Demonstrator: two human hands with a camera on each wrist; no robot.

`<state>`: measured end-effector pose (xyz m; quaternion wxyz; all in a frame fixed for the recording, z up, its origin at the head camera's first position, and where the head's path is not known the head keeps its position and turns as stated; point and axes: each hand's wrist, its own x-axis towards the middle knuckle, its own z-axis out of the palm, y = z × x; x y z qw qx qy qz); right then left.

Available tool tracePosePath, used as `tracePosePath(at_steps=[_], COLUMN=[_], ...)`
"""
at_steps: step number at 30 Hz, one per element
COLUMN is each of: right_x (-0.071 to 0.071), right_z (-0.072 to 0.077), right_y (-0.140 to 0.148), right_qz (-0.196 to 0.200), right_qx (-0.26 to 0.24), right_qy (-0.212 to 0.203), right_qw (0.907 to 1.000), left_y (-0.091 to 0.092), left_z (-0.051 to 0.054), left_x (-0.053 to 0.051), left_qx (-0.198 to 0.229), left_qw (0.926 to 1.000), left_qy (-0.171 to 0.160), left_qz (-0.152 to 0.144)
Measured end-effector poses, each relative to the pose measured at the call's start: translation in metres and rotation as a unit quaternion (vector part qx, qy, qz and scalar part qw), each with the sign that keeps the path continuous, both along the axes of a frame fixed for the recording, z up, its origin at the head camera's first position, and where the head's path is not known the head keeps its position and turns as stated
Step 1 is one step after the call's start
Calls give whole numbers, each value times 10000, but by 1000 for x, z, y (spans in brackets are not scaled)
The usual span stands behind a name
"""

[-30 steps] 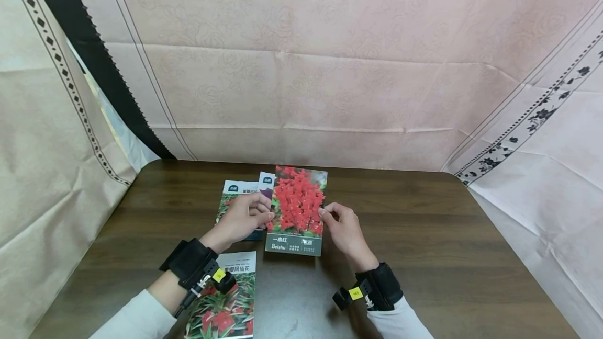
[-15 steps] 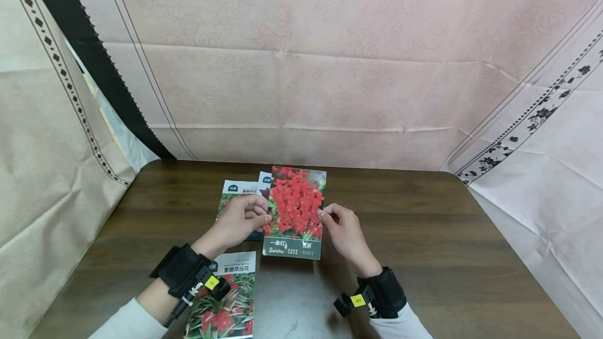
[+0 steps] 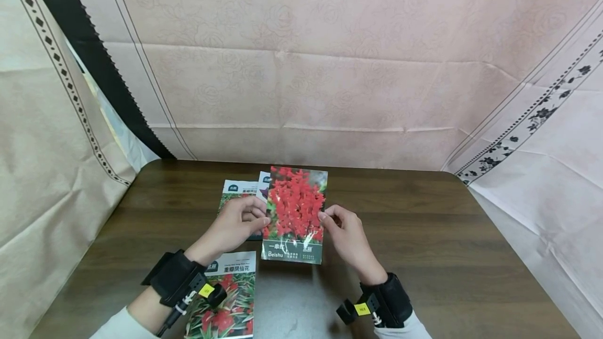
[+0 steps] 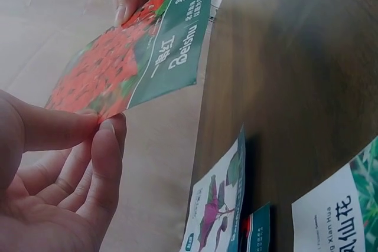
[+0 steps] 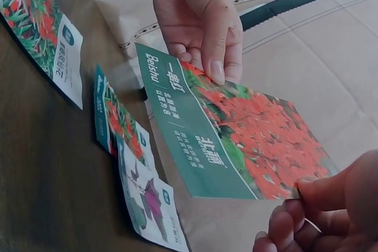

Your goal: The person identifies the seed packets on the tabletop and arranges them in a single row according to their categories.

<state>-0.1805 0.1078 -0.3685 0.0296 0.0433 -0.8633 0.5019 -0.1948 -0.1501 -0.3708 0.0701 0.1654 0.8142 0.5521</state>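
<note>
A seed packet [image 3: 297, 203] printed with red flowers and a dark green lower band is held up above the table in the head view. My left hand [image 3: 237, 224] pinches its left edge between thumb and fingers. On the opposite edge, my right hand [image 3: 349, 237] pinches it the same way. Both wrist views show the packet [image 5: 260, 140] lifted and tilted, apart from the table. Behind my left hand lie a packet with a white top [image 3: 240, 186] and a purple-flowered packet [image 4: 215, 205], both partly hidden in the head view.
Nearer the front, a larger-looking red-flowered packet [image 3: 235, 297] lies partly under my left forearm. The brown wooden table [image 3: 447, 255] ends at a pale patterned cloth [image 3: 301, 93] behind it. Each wrist wears a black strap with a camera.
The packet has come slightly toward me and shifted a little left, its lower edge dropping in the view. Both hands move with it, keeping their pinch.
</note>
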Motion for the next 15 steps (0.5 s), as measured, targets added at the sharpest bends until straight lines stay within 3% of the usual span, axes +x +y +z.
tracePosePath(at_steps=[9, 15], right_x=[8, 14], right_z=[6, 9], right_y=[1, -1], right_qz=[58, 30], right_qx=[-8, 16], right_qy=[107, 161], right_qw=[9999, 9999], left_y=[0, -1], left_z=[3, 7], left_x=[9, 13], left_qx=[-5, -6], left_qw=[9997, 9999], left_qy=[232, 160], left_qz=[-80, -46])
